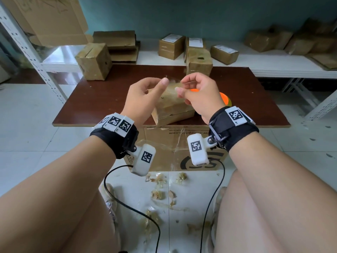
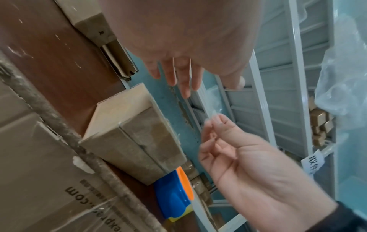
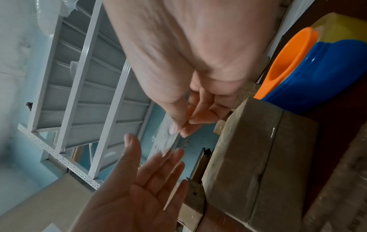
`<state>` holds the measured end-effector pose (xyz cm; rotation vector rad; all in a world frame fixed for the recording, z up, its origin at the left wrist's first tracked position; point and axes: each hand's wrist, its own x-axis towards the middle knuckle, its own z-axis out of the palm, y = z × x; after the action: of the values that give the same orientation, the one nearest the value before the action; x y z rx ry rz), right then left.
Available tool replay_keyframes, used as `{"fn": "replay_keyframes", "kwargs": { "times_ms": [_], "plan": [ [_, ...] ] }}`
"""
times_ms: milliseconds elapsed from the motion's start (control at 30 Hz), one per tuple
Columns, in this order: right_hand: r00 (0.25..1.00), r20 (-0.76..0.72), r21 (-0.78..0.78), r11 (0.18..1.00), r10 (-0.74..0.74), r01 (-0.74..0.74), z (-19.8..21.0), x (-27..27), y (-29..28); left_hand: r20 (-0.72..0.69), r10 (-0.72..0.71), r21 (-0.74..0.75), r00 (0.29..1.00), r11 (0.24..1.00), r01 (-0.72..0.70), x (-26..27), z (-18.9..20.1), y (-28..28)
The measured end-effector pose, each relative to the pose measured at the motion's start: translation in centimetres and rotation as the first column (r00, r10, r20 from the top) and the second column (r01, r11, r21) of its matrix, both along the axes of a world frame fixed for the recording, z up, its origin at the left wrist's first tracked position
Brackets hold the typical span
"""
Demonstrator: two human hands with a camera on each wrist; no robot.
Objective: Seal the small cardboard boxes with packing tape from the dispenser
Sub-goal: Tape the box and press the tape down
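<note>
**Clear tape scrap pinched between raised hands above the box**

The right hand (image 1: 198, 95) grips a small scrap of clear tape (image 3: 168, 138) between thumb and forefinger, its other fingers curled in. The left hand (image 1: 144, 99) is relaxed and holds nothing, fingers straight in the right wrist view, their tips just beside the free end of the scrap; whether they touch it cannot be told. Both hands hover above the desk (image 1: 102, 99), clear of its surface.

Under them a small cardboard box (image 1: 171, 108) lies tilted near the front edge of the desk, flaps closed and glossy with tape; what it holds cannot be seen. Just beside it, toward the right edge, sits the tape dispenser (image 2: 172, 194), blue and orange with a yellowish roll. Two more small boxes stand along the back edge of the desk: one at the left corner (image 1: 94, 61), one near the middle (image 1: 199, 61), both closed.

A large carton (image 1: 173, 148) stands on the floor against the front edge of the desk, with printing that ends in ".com" and "express" partly legible in the left wrist view. Behind the desk a white shelf (image 1: 273, 66) carries further taped boxes, three with white shipping labels (image 1: 172, 37) too small to read. A paper tag (image 2: 312, 163) with Chinese characters hangs on metal racking. Crumpled tape scraps (image 1: 158, 194) litter the floor tiles.
</note>
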<state>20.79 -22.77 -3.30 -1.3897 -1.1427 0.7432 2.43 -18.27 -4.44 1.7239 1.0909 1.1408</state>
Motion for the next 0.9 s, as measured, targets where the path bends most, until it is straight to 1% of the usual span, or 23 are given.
{"fn": "replay_keyframes", "kwargs": {
  "times_ms": [133, 233, 300, 400, 533, 600, 667, 733, 800, 900],
  "plan": [
    [0.995, 0.094, 0.052, 0.998, 0.014, -0.019, 0.0, -0.9, 0.5, 0.085, 0.051, 0.049, 0.995, 0.997, -0.055, -0.4, -0.1, 0.0],
    [0.989, 0.138, 0.063, 0.997, -0.052, 0.044, 0.0, -1.4, 0.8, 0.134, 0.057, 0.062, 0.989, 0.996, -0.066, -0.8, 0.1, 0.1],
    [0.992, 0.105, 0.068, 0.996, -0.066, 0.059, 0.1, -1.9, 0.9, 0.116, 0.051, 0.112, 0.992, 0.992, -0.065, -0.9, 0.3, -0.2],
    [0.999, 0.041, 0.038, 0.999, -0.031, 0.03, 0.1, -2.5, 1.3, 0.083, 0.074, 0.178, 0.994, 0.98, -0.088, -0.8, 0.3, -0.4],
    [0.996, 0.048, 0.001, 0.997, -0.072, 0.072, 0.1, -2.7, 1.8, 0.067, 0.113, 0.209, 0.991, 0.97, -0.125, -0.6, 0.3, -0.3],
    [0.997, 0.032, -0.007, 0.998, -0.069, 0.069, 0.1, -2.7, 1.9, 0.076, 0.128, 0.22, 0.989, 0.965, -0.141, -0.5, 0.5, -0.3],
    [0.999, -0.027, -0.006, 1.0, -0.028, 0.028, 0.2, -2.6, 1.9, 0.093, 0.145, 0.204, 0.985, 0.966, -0.161, -0.5, 0.5, -0.1],
    [0.999, -0.047, 0.01, 1.0, -0.002, 0.003, 0.5, -2.6, 1.9, 0.122, 0.176, 0.157, 0.977, 0.968, -0.194, -0.4, 0.3, 0.3],
    [1.0, 0.002, 0.053, 0.999, -0.012, 0.012, 0.5, -2.8, 1.9, 0.167, 0.21, 0.066, 0.963, 0.973, -0.223, -0.4, 0.0, 0.9],
    [0.989, 0.135, 0.124, 0.991, -0.057, 0.04, 0.2, -3.0, 1.9, 0.215, 0.244, -0.086, 0.946, 0.969, -0.23, -0.3, -0.2, 1.4]
  ]
}}
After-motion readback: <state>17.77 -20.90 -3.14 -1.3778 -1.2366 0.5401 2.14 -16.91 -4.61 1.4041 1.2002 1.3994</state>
